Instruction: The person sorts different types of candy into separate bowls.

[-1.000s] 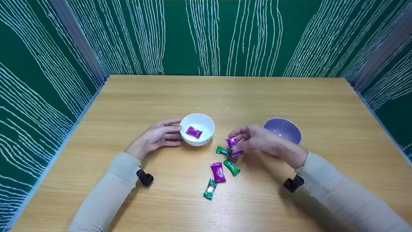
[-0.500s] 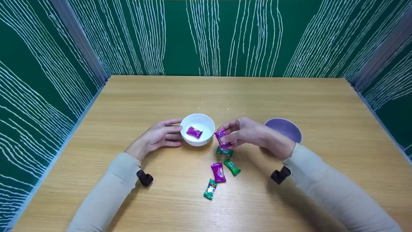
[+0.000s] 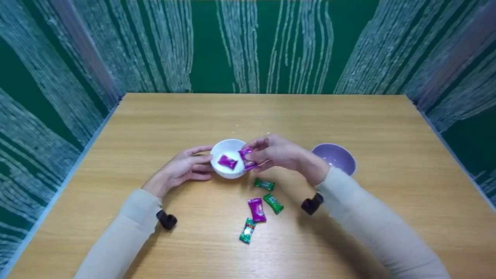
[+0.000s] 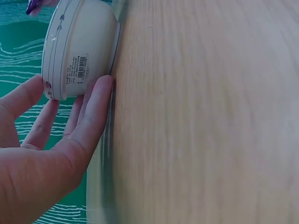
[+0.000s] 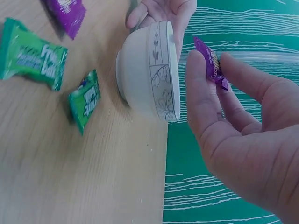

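Note:
A white bowl (image 3: 228, 173) stands on the table with one purple-wrapped candy (image 3: 227, 162) inside. My left hand (image 3: 186, 166) touches the bowl's left side with spread, mostly straight fingers; in the left wrist view they rest against the bowl's patterned rim and lower wall (image 4: 88, 42). With thumb and fingers my right hand (image 3: 283, 155) pinches another purple-wrapped candy (image 3: 244, 152) over the bowl's right rim. The right wrist view shows that candy (image 5: 210, 63) between fingertips, just off the bowl's rim (image 5: 175, 74). My thumb partly covers it in the head view.
A purple bowl (image 3: 335, 157) stands to the right, partly behind my right forearm. Nearer on the wooden table (image 3: 186, 124) lie a purple candy (image 3: 257, 209) and three green ones (image 3: 264, 184), (image 3: 273, 204), (image 3: 247, 231). Green walls with white lines enclose the table.
My right hand has lifted the purple candy from beside the green ones and carried it left to the white bowl's rim. The left hand stays at the bowl. The head view has shifted slightly.

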Motion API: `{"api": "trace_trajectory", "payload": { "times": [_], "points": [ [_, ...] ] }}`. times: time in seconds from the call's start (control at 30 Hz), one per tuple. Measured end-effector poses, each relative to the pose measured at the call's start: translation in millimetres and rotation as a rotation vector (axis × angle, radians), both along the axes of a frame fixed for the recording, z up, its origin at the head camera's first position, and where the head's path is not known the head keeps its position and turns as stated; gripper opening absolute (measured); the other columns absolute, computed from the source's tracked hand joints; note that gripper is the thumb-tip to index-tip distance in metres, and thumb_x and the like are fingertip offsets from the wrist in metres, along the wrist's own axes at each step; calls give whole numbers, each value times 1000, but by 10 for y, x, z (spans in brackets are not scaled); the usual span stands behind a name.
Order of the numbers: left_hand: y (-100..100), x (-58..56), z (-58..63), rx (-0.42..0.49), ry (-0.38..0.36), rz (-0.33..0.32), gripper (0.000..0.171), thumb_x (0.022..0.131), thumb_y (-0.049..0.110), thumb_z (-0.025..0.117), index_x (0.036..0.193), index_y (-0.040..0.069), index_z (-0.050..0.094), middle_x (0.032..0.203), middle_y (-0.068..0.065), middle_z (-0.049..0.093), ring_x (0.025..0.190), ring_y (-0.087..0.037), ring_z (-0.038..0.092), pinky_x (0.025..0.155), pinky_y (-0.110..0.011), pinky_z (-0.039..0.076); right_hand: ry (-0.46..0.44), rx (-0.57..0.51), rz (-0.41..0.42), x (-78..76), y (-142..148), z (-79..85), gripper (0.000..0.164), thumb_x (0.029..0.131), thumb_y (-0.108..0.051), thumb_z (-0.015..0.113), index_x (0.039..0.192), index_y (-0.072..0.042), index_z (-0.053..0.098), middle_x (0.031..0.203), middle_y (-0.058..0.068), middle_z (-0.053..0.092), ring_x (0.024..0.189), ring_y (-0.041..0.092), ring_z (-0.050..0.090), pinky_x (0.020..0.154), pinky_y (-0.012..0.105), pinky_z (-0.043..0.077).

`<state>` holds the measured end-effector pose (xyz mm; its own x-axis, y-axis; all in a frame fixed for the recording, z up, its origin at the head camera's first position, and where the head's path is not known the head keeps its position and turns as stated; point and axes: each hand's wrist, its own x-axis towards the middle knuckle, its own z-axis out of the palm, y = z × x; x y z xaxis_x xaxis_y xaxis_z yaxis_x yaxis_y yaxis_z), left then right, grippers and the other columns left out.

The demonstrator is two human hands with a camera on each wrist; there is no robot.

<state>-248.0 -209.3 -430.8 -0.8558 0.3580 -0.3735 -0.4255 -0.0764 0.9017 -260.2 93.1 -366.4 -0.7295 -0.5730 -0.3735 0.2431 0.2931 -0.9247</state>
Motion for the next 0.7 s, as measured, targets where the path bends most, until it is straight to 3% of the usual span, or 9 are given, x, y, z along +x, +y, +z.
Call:
{"api": "trace_trajectory", "payload": {
  "times": [0.17,0.43,0.7],
  "points": [
    [-32,40,-2,3,13,-11,61,99,18,68,153,10,42,142,-20,55,114,-33,66,95,-52,56,-20,-60,-20,-23,-126,-25,31,98,-9,67,129,-4,65,115,14,60,97,24,64,88,41,60],
    [-5,37,33,-20,12,-27,59,100,20,67,153,12,42,144,-22,54,116,-33,65,96,-52,55,-51,-94,-86,-75,-305,-61,35,98,-15,69,132,-6,63,128,16,59,109,29,63,90,40,59],
    [17,33,50,-17,11,-38,60,100,20,67,154,12,42,143,-23,54,116,-33,65,97,-53,54,-83,-123,-136,-112,-403,-120,29,101,-12,65,129,-6,65,128,15,61,111,30,63,90,40,59]
  ]
}}
